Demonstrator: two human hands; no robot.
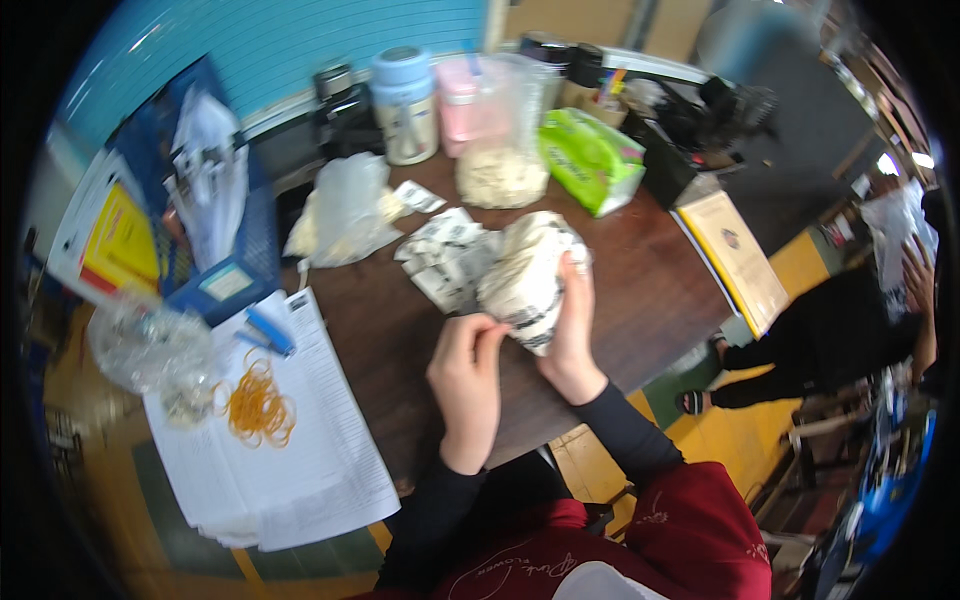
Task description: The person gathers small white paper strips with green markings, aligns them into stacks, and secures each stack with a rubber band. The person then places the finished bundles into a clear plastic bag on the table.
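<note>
A cream-coloured bundle (pixel 522 262) with dark printed strips along its side is held up over the desk. My right hand (pixel 575 335) is wrapped round its right side, thumb on top. At the bundle's lower left edge, my left hand (pixel 468 380) is closed in a pinch; what lies between its fingertips is too small to make out. Just behind my left hand is a pile of small white printed slips (pixel 440 262). A clear bag with cream contents (pixel 345 215) sits left of the pile, and another cream-filled clear bag (pixel 500 178) stands beyond the bundle.
Orange rubber bands (pixel 262 408), a blue tool (pixel 268 330) and a crumpled clear bag (pixel 150 345) lie on paper sheets (pixel 300 470). A blue file tray (pixel 235 225), blue-lidded flask (pixel 405 105), green tissue pack (pixel 592 160) and yellow-edged book (pixel 735 255) surround the desk. Another person (pixel 820 345) is at right.
</note>
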